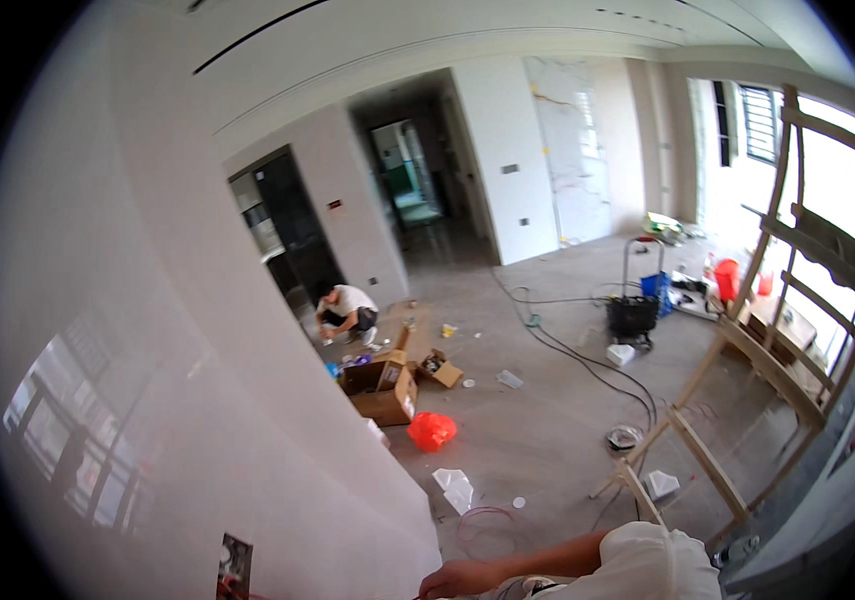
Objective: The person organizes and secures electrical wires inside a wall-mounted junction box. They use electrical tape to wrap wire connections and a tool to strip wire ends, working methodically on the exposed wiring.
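Observation:
My right hand (461,578) is at the lower edge, reaching leftward from a white short sleeve (653,562). Its fingers look closed and are partly cut off by the picture's edge, so what they hold cannot be made out. Left of the hand, a smooth glossy wall (338,520) has a recessed electrical box (235,567) with reddish wires at its lower part. Thin pink wire (488,515) lies in loops on the floor beyond the hand. My left hand is out of view.
A wooden ladder (793,240) stands on the right. Black cables (588,355) cross the floor toward a black trolley (633,318). Cardboard boxes (380,400) and a red plastic bag (433,431) lie near the wall. Beyond them a person (348,310) squats.

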Available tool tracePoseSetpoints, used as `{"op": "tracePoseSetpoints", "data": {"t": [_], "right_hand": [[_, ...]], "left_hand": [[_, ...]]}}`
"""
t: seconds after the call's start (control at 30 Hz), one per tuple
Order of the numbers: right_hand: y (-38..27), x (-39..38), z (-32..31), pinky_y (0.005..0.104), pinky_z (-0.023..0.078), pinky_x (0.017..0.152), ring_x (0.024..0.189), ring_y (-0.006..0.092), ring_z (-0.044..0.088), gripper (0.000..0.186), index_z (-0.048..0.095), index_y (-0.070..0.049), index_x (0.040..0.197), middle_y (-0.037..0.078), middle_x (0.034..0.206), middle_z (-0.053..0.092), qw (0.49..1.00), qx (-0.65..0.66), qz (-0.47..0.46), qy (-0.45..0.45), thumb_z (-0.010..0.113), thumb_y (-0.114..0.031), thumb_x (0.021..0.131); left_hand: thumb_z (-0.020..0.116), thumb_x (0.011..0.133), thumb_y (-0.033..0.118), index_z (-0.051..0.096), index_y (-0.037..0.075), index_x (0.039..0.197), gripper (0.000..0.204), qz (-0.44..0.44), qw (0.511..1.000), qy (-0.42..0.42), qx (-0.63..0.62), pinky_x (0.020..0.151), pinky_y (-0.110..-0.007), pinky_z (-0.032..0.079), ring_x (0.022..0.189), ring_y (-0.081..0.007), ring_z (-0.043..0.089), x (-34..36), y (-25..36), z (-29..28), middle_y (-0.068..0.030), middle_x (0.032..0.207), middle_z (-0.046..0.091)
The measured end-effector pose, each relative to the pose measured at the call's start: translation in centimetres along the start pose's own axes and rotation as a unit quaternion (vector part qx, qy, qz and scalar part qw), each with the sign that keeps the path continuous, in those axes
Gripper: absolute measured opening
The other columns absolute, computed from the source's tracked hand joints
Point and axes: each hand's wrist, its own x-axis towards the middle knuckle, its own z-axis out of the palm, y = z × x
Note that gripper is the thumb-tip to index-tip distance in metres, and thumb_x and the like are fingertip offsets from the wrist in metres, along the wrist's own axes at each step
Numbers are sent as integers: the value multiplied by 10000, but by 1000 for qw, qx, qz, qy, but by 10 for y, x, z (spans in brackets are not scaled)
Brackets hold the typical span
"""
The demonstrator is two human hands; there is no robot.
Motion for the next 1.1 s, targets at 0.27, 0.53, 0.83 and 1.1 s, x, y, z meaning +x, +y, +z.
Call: {"op": "tracePoseSetpoints", "data": {"t": [0.27,0.53,0.83,1.1], "right_hand": [[-3,-60,-25,419,534,856,965,325,692,340,679,-17,1214,179,1110,720,998,34,45,34,573,-307,1071],[61,-7,21,453,541,806,915,366,692,302,729,-16,1082,195,1010,733,988,-142,-34,52,611,-290,1039],[2,63,41,465,541,759,874,382,696,275,731,-33,1037,188,976,733,995,0,-85,-58,624,-285,1019],[-46,126,67,459,523,866,970,403,651,230,650,-31,1141,182,1066,647,970,-44,-181,-157,521,-102,963]], "left_hand": [[685,993,329,725,43,1053,294,12,995,-48,-83,717,-486,531,822,-384,673,31,45,26,-164,1011,720],[696,976,308,728,40,1073,287,-108,986,-85,-90,733,-514,529,839,-414,680,16,31,18,-183,1019,726],[709,957,286,732,37,1097,286,-289,954,-62,-49,752,-545,526,857,-447,688,-36,6,-5,-204,1029,732],[695,988,250,707,32,1055,228,-376,925,36,-51,744,-536,529,822,-371,692,-49,18,-58,-188,1020,744]]}}
